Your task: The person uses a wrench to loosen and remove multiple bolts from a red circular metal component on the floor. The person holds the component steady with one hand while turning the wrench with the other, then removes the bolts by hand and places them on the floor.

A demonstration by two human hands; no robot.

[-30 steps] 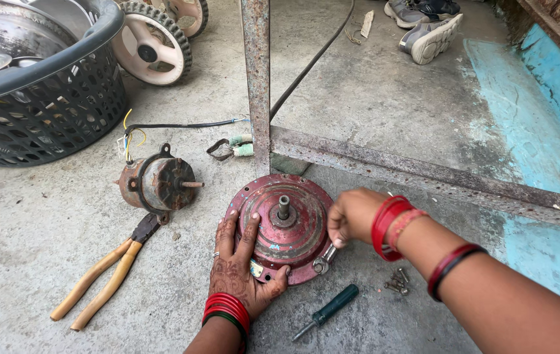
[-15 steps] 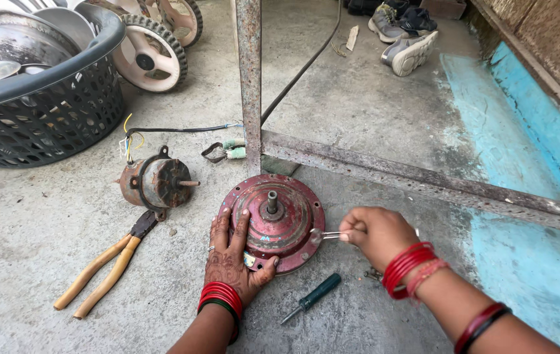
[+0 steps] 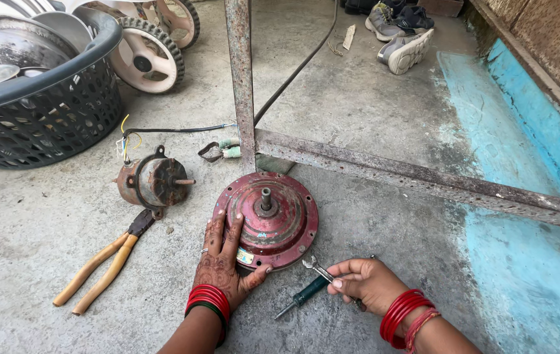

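A round red fan motor housing (image 3: 273, 216) with a short shaft in its middle lies flat on the concrete floor. My left hand (image 3: 222, 259) rests open on its near left edge, fingers spread over the rim. My right hand (image 3: 366, 284) is low at the right of the housing and grips a small silver spanner (image 3: 314, 266) whose open jaw sits at the housing's near right rim. A green-handled screwdriver (image 3: 303, 296) lies on the floor just under that hand.
A smaller rusty motor (image 3: 150, 180) with wires lies left of the housing, with orange-handled pliers (image 3: 106, 262) below it. A dark basket (image 3: 50, 111) of metal bowls stands far left. A rusty angle-iron frame (image 3: 385, 172) crosses behind. Wheels and shoes lie farther back.
My right hand has drawn back from the housing's right side toward me, down to its near rim, still with the spanner. The left hand stayed on the housing. The view shifted slightly.
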